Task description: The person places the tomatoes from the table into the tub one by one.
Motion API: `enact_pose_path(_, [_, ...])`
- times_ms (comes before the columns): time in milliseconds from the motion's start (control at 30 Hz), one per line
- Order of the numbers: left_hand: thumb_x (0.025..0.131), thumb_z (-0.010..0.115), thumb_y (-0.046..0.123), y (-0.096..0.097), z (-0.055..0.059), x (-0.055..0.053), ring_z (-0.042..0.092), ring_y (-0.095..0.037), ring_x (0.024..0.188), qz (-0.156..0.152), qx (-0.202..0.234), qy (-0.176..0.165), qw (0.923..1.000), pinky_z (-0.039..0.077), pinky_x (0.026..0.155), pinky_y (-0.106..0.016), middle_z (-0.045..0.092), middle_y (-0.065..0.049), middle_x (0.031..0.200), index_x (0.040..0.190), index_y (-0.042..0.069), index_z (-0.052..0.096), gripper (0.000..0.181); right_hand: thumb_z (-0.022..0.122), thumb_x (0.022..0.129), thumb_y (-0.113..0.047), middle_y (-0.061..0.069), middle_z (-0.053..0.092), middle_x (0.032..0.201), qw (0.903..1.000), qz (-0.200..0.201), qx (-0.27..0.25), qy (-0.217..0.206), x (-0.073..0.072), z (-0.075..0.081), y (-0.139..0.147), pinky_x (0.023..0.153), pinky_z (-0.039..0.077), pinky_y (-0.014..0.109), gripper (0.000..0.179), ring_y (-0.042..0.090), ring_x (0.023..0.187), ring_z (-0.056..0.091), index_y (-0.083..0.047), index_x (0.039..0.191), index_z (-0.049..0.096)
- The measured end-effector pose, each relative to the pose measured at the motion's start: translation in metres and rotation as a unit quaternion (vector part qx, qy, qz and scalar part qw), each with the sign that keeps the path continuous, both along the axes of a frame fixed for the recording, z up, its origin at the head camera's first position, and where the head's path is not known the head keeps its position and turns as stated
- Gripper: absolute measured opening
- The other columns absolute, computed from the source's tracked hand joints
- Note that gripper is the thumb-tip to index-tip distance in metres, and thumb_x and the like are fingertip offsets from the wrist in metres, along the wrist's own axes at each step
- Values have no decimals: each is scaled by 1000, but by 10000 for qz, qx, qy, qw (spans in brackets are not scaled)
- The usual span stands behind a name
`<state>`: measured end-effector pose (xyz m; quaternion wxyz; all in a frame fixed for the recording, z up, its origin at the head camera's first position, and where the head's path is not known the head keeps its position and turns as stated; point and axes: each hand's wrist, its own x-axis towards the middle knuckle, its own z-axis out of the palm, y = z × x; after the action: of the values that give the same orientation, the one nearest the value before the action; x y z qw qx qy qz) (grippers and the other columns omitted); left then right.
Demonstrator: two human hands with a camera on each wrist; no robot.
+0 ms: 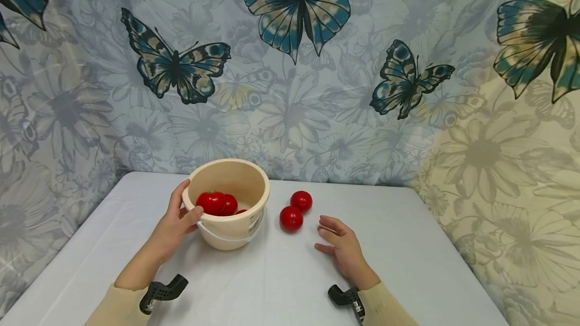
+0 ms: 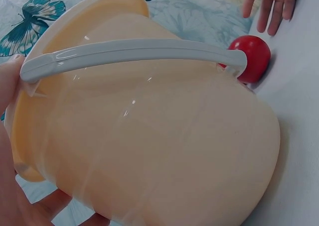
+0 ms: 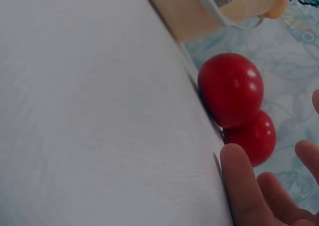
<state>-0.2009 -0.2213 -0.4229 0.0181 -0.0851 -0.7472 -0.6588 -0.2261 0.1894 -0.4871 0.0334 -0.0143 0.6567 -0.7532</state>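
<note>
A cream plastic bucket (image 1: 217, 238) stands on the table, its pale handle (image 2: 139, 52) hanging down the near side. My left hand (image 1: 168, 230) grips its rim at the left, thumb over the edge and fingers against the outside. Several red tomatoes (image 1: 211, 202) lie inside; the bucket's front wall partly hides one. Right of the bucket, two more tomatoes rest close together, a nearer tomato (image 1: 291, 219) and a farther tomato (image 1: 301, 201). My right hand (image 1: 343, 251) hovers just right of them, fingers apart and loosely bent, holding nothing. The right wrist view shows its fingertips beside the tomatoes.
A white-covered table (image 1: 385, 225) lies beneath everything. Behind it hangs a patterned cloth (image 1: 290, 109) with flowers and butterflies. A black wrist device (image 1: 165, 292) is on the left wrist, and another black device (image 1: 346, 298) is on the right.
</note>
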Motion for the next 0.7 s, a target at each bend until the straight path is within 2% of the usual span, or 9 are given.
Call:
enact_pose_path(400, [102, 56, 23, -1, 0, 0, 23, -48, 142, 12, 64, 17, 10000, 36, 100, -66, 1, -14, 164, 160, 28, -1, 82, 65, 96, -5, 21, 47, 143, 9996, 172, 182, 104, -9, -1, -20, 83, 56, 48, 48, 40, 128, 47, 2, 140, 51])
enact_pose_path(700, [101, 57, 27, 1, -1, -1, 27, -46, 141, 26, 17, -65, 10000, 37, 100, -65, 4, -12, 163, 160, 30, 0, 81, 67, 94, -6, 18, 51, 140, 9993, 180, 287, 166, -18, -5, -33, 81, 57, 47, 46, 36, 125, 51, -2, 138, 56])
